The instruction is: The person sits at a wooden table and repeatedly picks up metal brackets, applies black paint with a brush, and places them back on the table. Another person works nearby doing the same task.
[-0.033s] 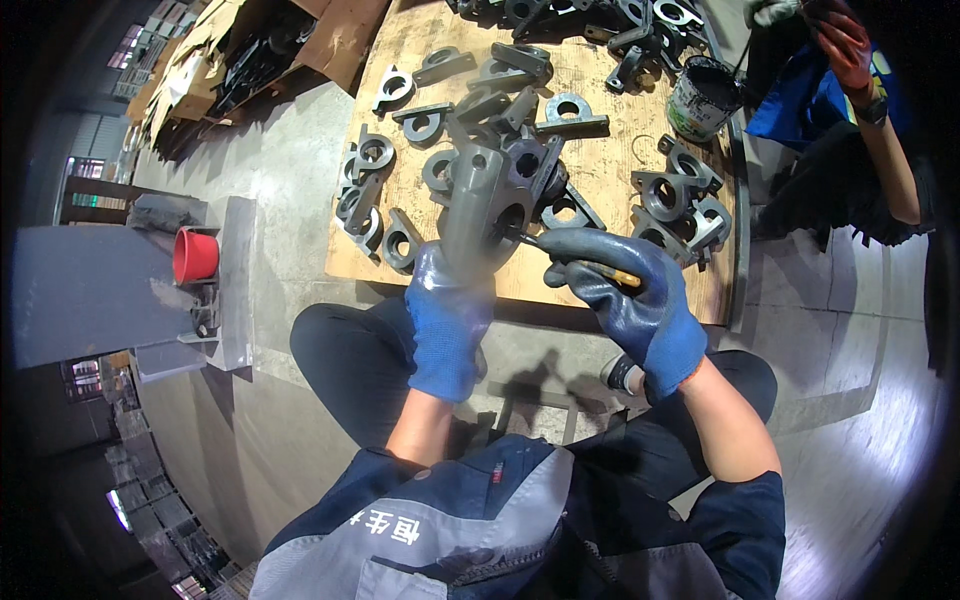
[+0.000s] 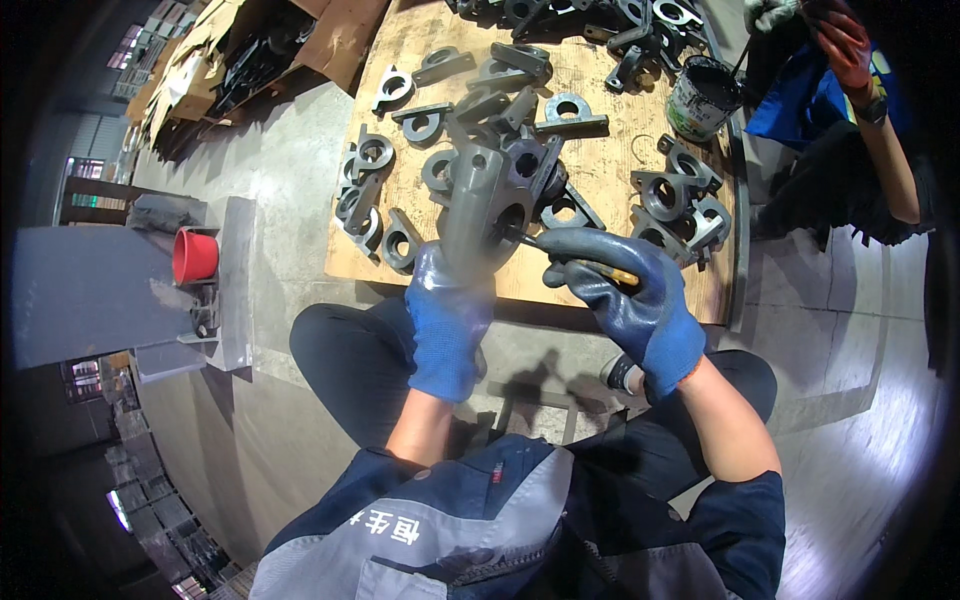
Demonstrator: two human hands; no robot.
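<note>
I view the work area from above through the head camera. My left hand (image 2: 447, 300), in a blue glove with a dark coated palm, supports a grey metal bracket (image 2: 468, 215) from its near end. The fingers are closed on the part; most of them are hidden behind it, so I cannot tell how far they wrap. The bracket is raised over the near edge of the wooden table (image 2: 618, 160), its round hole toward the right. Its lower end is blurred.

My right hand (image 2: 630, 290), gloved alike, has its fingers curled shut around a thin tool (image 2: 612, 271) with a yellow handle. The dark shaft points left, its tip at the bracket's hole. I cannot tell whether the tip touches the inner wall.

Loose brackets (image 2: 590, 123) lie on the table in three areas: left and behind the held part, to the right of my right hand, and piled along the far side. An open bucket (image 2: 697, 115) with dark contents stands at the right edge.

Beyond that edge, a co-worker's red-gloved hand (image 2: 843, 50) is raised. A cardboard box (image 2: 345, 40) is at the upper left; a red bucket (image 2: 195, 256) sits well apart, further left.
</note>
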